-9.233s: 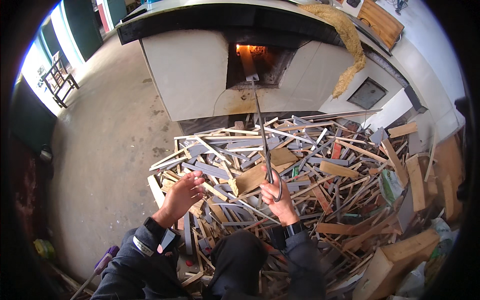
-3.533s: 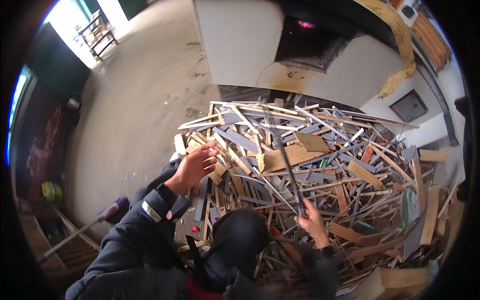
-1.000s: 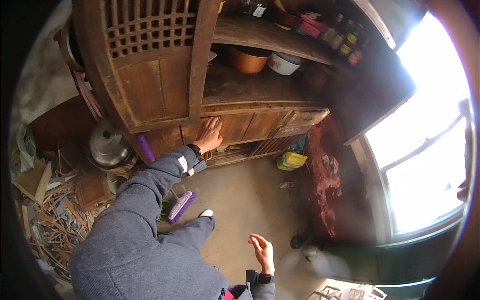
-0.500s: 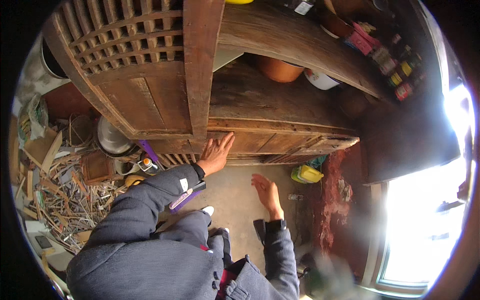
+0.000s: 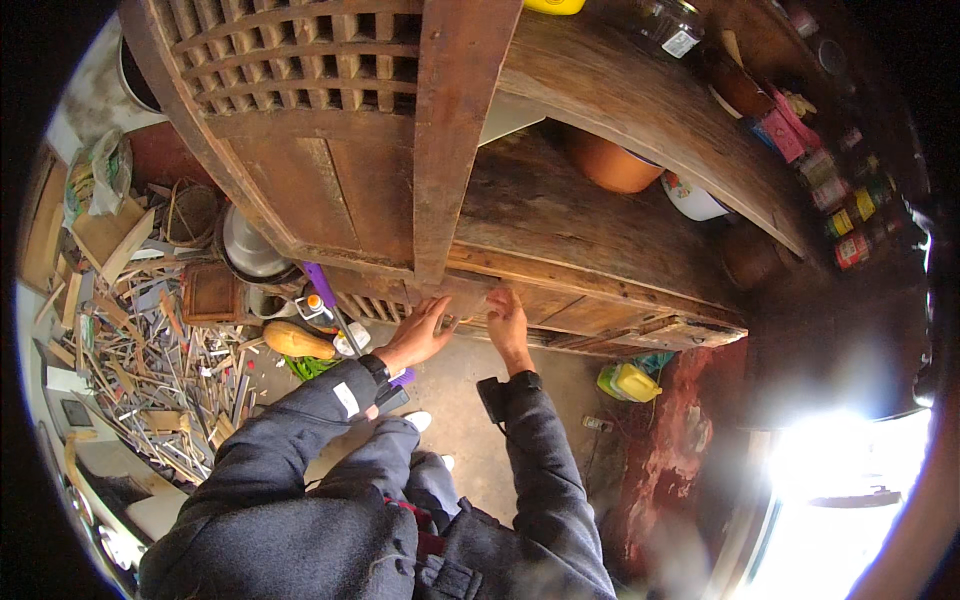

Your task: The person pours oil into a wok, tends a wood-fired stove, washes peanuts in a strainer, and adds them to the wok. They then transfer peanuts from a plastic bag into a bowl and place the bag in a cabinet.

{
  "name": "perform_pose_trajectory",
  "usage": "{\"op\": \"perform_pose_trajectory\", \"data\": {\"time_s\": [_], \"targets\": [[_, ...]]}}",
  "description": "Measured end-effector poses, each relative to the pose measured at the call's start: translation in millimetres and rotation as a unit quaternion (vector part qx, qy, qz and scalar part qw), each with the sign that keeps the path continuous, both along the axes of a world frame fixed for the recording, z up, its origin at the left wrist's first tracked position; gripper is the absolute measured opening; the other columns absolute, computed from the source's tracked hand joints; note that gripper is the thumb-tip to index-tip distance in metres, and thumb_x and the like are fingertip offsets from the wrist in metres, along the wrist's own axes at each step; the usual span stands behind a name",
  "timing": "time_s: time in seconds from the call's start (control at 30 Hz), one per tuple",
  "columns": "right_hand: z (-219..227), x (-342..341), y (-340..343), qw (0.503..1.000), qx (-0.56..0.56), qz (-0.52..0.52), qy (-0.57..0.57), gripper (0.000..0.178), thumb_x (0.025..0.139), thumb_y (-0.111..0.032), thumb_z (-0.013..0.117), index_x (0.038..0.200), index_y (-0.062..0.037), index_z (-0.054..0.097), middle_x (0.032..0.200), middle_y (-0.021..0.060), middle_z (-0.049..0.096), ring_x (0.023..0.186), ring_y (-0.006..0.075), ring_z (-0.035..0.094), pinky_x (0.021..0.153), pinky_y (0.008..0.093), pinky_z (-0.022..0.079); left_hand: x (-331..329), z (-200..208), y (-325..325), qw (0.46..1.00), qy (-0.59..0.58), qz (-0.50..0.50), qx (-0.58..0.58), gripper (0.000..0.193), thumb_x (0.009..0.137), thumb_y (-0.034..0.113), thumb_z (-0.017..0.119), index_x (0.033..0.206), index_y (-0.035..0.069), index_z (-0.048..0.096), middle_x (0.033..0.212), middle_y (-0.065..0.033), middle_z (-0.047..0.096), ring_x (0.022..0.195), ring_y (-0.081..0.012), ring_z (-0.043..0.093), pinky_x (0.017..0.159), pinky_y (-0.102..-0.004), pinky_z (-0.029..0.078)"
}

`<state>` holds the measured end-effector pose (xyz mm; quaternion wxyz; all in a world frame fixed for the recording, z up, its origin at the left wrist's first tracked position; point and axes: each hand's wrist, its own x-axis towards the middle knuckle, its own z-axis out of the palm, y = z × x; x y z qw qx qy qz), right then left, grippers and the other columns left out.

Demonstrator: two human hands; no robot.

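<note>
A weathered wooden cabinet fills the upper middle, its lattice-topped door (image 5: 290, 180) on the left and its open shelves (image 5: 580, 215) to the right. My left hand (image 5: 418, 338) is just below that door's lower corner, thumb and fingers apart, with nothing visible in it. Beside it, my right hand (image 5: 509, 327) is raised to the cabinet's lower front panel (image 5: 548, 302). Its fingers are slightly bent and apart, and the fingertips are hard to make out against the wood. Whether either hand touches the wood, I cannot tell.
An orange-brown pot (image 5: 612, 168) and a white enamel basin (image 5: 692, 200) sit on the shelf, jars (image 5: 845, 215) at far right. Split wood (image 5: 165, 370) covers the left floor, near a metal pan (image 5: 255, 245) and a yellow gourd-like thing (image 5: 298, 339). A yellow jug (image 5: 630, 382) stands right.
My right hand has moved up and left to the cabinet front. My left hand has come down off the shelf edge and turned inward. The whole view has shifted slightly.
</note>
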<state>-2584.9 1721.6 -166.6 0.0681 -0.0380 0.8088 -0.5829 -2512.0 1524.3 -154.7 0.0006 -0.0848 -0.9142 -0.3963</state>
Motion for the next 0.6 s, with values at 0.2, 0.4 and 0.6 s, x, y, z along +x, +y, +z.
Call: {"op": "perform_pose_trajectory", "data": {"time_s": [0.2, 0.4, 0.6], "targets": [[45, -9, 15, 0.868, 0.445, 0.183, 0.123, 0.047, 0.086, -0.008, 0.052, 0.133, -0.0072, 0.046, 0.113, 0.0173, 0.065, 0.099, 0.0302, 0.067, 0.078, 0.0427, 0.053, 34, -2, -5, 0.975, -0.191, -0.081, 0.082, 0.052, 0.089, 0.021, 0.064, 0.137, 0.007, 0.048, 0.125, -0.0153, 0.061, 0.105, -0.0241, 0.063, 0.087, -0.0349, 0.051], [36, -16, -27, 0.732, 0.655, 0.176, 0.063, 0.052, 0.090, -0.028, 0.052, 0.138, -0.0074, 0.047, 0.102, 0.0062, 0.070, 0.090, 0.0251, 0.067, 0.060, 0.0480, 0.044, 49, 2, -11, 0.965, -0.207, -0.049, 0.152, 0.057, 0.089, 0.013, 0.065, 0.141, 0.010, 0.042, 0.129, -0.0121, 0.057, 0.107, -0.0228, 0.061, 0.087, -0.0340, 0.052], [31, 133, 57, 0.689, 0.582, 0.067, 0.426, 0.051, 0.082, -0.023, 0.051, 0.127, 0.0012, 0.056, 0.083, 0.0101, 0.059, 0.083, 0.0287, 0.057, 0.067, 0.0457, 0.043, 44, -10, -9, 0.970, -0.156, -0.046, 0.183, 0.049, 0.087, 0.012, 0.067, 0.132, 0.004, 0.049, 0.122, -0.0156, 0.061, 0.095, -0.0194, 0.066, 0.082, -0.0316, 0.053]]}}
